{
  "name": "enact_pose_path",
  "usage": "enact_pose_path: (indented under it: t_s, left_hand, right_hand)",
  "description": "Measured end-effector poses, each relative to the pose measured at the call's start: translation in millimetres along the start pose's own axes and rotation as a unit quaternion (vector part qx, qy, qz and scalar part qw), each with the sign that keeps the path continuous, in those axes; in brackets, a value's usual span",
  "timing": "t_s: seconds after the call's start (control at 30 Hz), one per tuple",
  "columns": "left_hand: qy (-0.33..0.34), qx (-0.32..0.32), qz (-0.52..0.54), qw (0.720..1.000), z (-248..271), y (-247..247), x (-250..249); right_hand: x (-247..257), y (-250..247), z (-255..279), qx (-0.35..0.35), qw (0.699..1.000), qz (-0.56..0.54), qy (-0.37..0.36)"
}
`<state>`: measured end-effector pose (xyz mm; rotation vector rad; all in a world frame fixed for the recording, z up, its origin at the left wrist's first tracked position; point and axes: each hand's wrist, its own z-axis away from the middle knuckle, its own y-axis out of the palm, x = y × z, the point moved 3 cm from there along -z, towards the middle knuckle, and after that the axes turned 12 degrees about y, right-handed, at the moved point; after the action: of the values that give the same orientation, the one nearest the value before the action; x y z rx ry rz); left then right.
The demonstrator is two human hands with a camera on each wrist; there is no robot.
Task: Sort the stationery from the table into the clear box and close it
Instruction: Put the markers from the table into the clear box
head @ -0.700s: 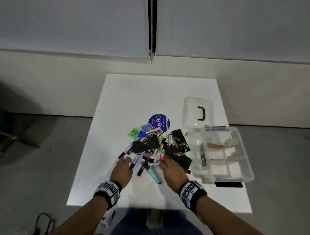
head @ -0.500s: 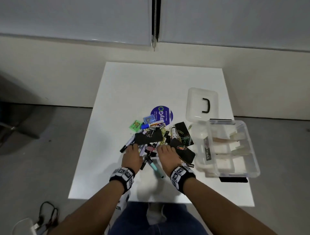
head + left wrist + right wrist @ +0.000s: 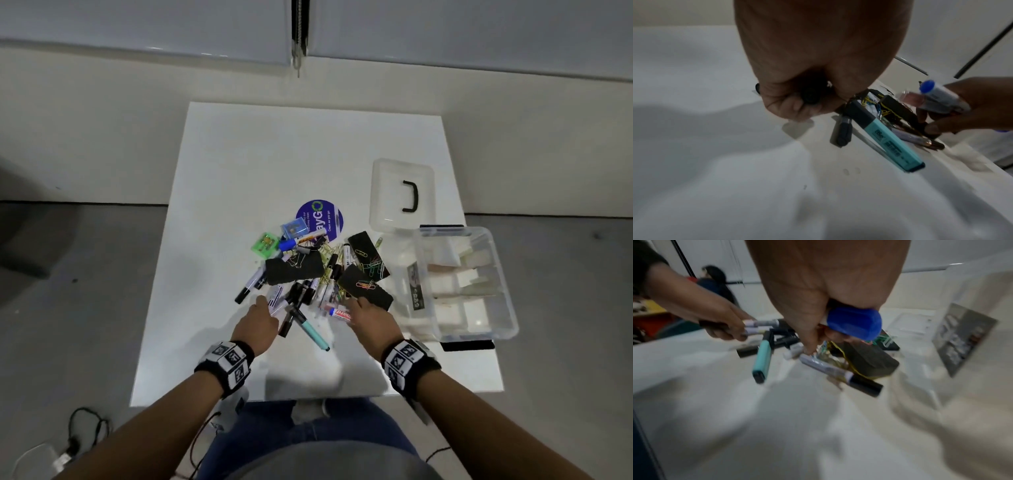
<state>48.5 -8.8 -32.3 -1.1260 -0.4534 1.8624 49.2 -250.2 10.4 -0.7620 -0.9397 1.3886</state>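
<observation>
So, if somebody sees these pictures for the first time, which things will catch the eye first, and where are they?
First the tangled stationery pile in the middle of the white table, with a teal highlighter sticking out toward the person. Both hands are at its near edge: the left hand grips dark markers, the right hand holds a blue-capped marker. The clear box stands open at the right, its lid lying behind it.

A blue cap (image 3: 854, 322) is seen on the marker gripped in the right hand (image 3: 371, 320). Just beside the left hand's (image 3: 258, 323) fingers, a turquoise highlighter (image 3: 310, 330) with dark ends is seen. Beyond both sets of fingertips, black erasers (image 3: 364, 286) are strewn with multicoloured paper clips (image 3: 373, 267). Black-and-white checked patterns are borne by both wristbands (image 3: 227, 365).
</observation>
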Motion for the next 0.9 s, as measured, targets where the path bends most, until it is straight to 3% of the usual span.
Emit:
enact_pose_path:
  t_s: [0.27, 0.5, 0.6, 0.7, 0.73, 0.77, 0.8, 0.87, 0.9]
  left_hand:
    - [0.054, 0.027, -0.047, 0.997, -3.6, 5.0, -20.9]
    - [0.030, 0.027, -0.072, 0.997, -6.0, -5.0, -44.0]
    - [0.043, 0.046, -0.113, 0.992, 1.1, -19.1, -53.0]
    - [0.086, 0.074, -0.179, 0.977, 6.0, -41.7, -66.6]
    - [0.098, 0.127, -0.193, 0.968, 11.2, -48.7, -78.3]
    - [0.137, 0.127, -0.218, 0.958, 14.7, -54.1, -90.7]
    - [0.126, 0.137, -0.187, 0.965, 18.4, -60.1, -102.0]
    - [0.105, 0.088, -0.092, 0.986, 19.1, -66.0, -119.1]
    - [0.087, 0.108, -0.056, 0.989, 18.5, -62.6, -127.1]
  right_hand:
    - [-12.7, 17.2, 0.1, 0.056, 0.995, 0.045, 0.063]
    - [-9.0, -15.5, -4.1, -0.007, 0.999, 0.033, -0.021]
    - [-18.7, -60.2, -0.4, 0.023, 0.997, -0.055, -0.051]
    - [-51.6, -112.1, 6.6, 0.006, 0.991, -0.112, -0.070]
    - [-68.5, -126.2, 9.0, -0.011, 0.991, -0.110, -0.069]
    - [-88.0, -137.7, 11.7, -0.024, 0.993, -0.098, -0.062]
    - [-109.3, -145.2, 13.4, -0.027, 0.996, -0.070, -0.048]
    - [-152.6, -149.5, 13.0, -0.011, 1.000, 0.027, 0.000]
    - [-171.0, -148.0, 11.6, 0.006, 0.996, 0.079, 0.027]
